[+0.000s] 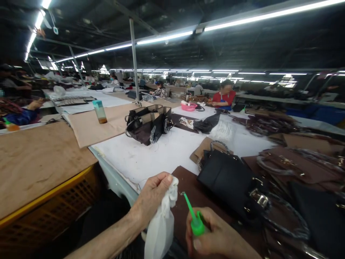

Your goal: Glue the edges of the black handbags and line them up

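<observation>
A white cloth (161,225) hangs bunched from the person's left hand (152,197) low in the middle of the view. The thumb and fingers are pinched shut on its upper end and the rest droops down past the wrist. At 3 o'clock from the cloth, the right hand (219,239) is closed around a green-nozzled bottle (196,221). Only the green cap and thin spout show above the fist. The spout slants toward 11 o'clock, and its tip ends just beside the cloth; whether they touch cannot be told.

Both hands hover over a dark brown sheet (188,181) at the near edge of the table. At 1 o'clock from the hands a black handbag (229,178) lies on its side with a metal clasp near its lower corner. Further round, at 2 to 3 o'clock, brown handbags (296,165) are heaped together.

At 12 o'clock a white table cover (167,151) stretches away, and on it stands a cluster of dark bags (148,124). At 11 o'clock a small bottle with a teal cap (100,111) stands on brown paper. At 9 o'clock a brown board (35,162) lies over a yellow crate (54,203).

Far off at 1 o'clock, a person in a red shirt (225,98) sits near a pink basin (188,107).
</observation>
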